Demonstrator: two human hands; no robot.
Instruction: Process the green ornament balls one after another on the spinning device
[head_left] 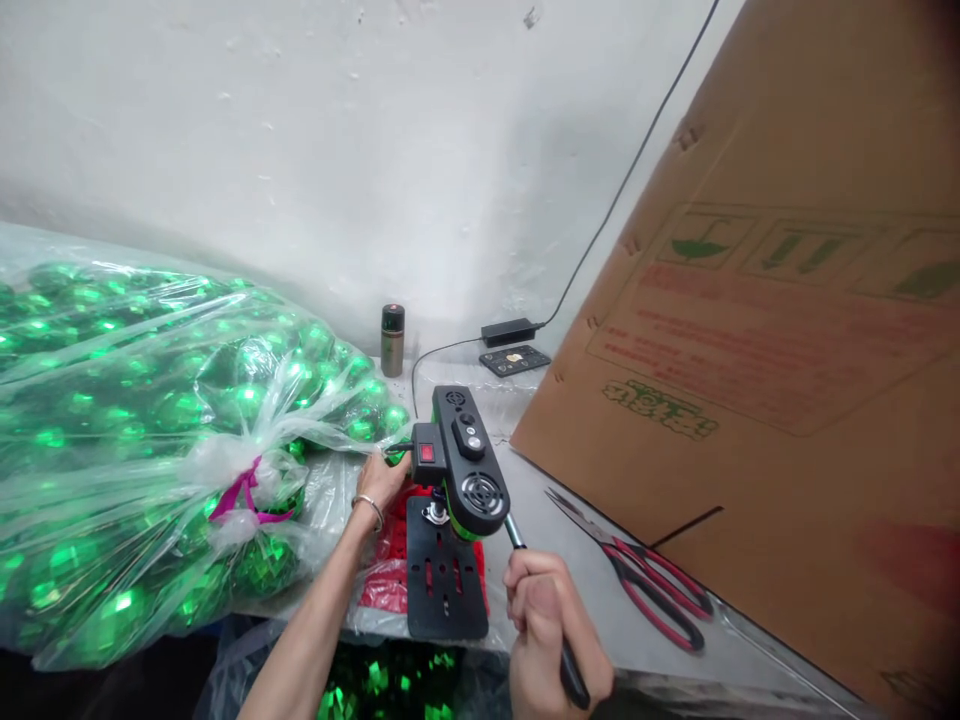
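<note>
My left hand reaches to the left side of a black machine with two round grilles and a red switch. Its fingers close on a shiny green faceted ball; the switch box hides part of both. The machine stands on a black slotted plate. In front and to the right, my right hand is wrapped round the black handle of a tool with a metal shaft. The shaft's far end is hidden behind the machine. Red material in clear plastic lies under the plate.
Clear bags of green balls, tied with purple ribbon, fill the left. Red-handled scissors lie beside a large cardboard box. Behind stand a spray can, a power adapter with its cable, and a phone.
</note>
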